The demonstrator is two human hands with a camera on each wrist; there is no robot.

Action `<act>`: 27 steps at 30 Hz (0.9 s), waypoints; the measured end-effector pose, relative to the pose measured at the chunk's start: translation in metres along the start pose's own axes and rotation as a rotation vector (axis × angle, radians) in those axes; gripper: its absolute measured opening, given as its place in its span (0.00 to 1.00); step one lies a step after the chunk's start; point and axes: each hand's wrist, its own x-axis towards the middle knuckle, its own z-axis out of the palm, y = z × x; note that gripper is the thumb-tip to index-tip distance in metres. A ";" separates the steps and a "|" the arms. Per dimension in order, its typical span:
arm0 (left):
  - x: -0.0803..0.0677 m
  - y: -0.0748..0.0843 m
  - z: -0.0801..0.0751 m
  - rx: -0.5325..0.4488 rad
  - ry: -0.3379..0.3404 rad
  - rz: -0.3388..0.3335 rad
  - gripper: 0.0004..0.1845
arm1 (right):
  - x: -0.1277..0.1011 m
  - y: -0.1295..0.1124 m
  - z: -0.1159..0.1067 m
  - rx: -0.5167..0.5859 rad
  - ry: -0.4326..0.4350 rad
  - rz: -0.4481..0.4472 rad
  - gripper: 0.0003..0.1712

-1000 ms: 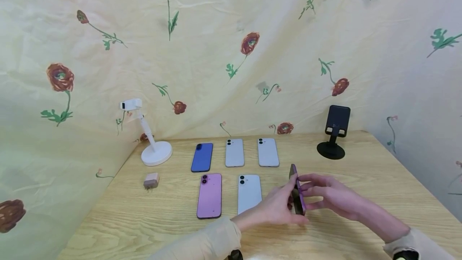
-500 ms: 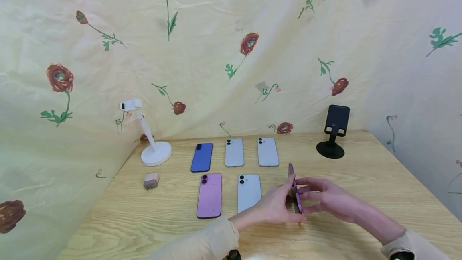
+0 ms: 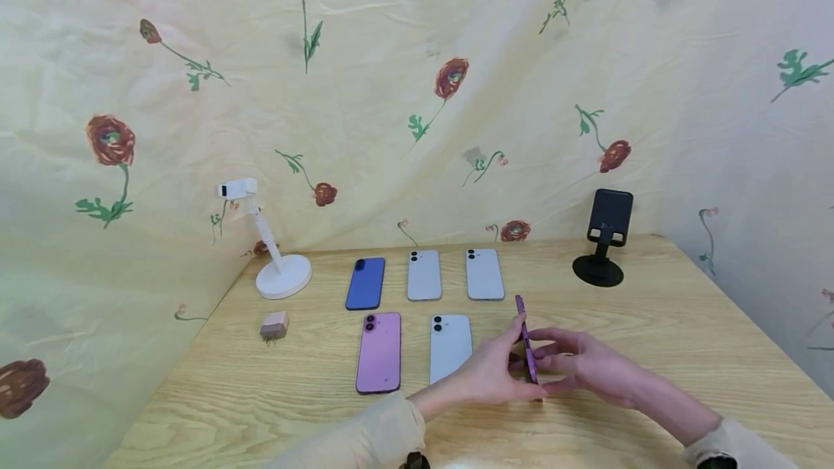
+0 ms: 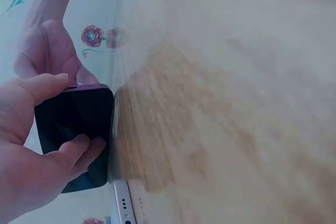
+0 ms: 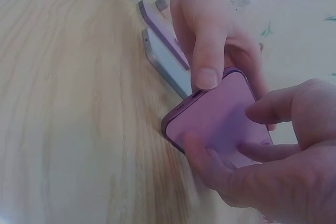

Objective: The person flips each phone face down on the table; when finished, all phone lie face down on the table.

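Hands held the purple phone [image 3: 525,342] on edge on the bench [image 3: 651,324]: left hand [image 3: 485,375] pinched its dark face, right hand [image 3: 589,362] its back. Lowering slowly seemed wise. Left of the grip lay the white phone [image 3: 451,347].

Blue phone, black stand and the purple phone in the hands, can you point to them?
blue phone [image 3: 365,284], head view, middle of its back
black stand [image 3: 598,271], head view, round base
purple phone [image 5: 218,119], right wrist view, its pinkish-purple back
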 end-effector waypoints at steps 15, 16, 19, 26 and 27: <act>-0.002 0.000 0.009 -0.263 0.034 0.009 0.58 | 0.000 0.007 -0.003 -0.064 0.051 0.032 0.37; -0.002 0.000 0.009 -0.256 0.040 0.015 0.58 | -0.001 0.008 -0.004 -0.094 0.067 0.030 0.37; -0.001 0.001 0.011 -0.244 0.054 0.025 0.59 | -0.002 0.010 -0.004 -0.209 0.123 0.008 0.40; -0.001 0.001 0.016 -0.241 0.069 -0.013 0.61 | -0.003 0.012 -0.004 -0.458 0.237 -0.031 0.39; -0.001 0.001 0.016 -0.228 0.073 -0.022 0.62 | -0.003 0.013 -0.005 -0.470 0.241 -0.036 0.38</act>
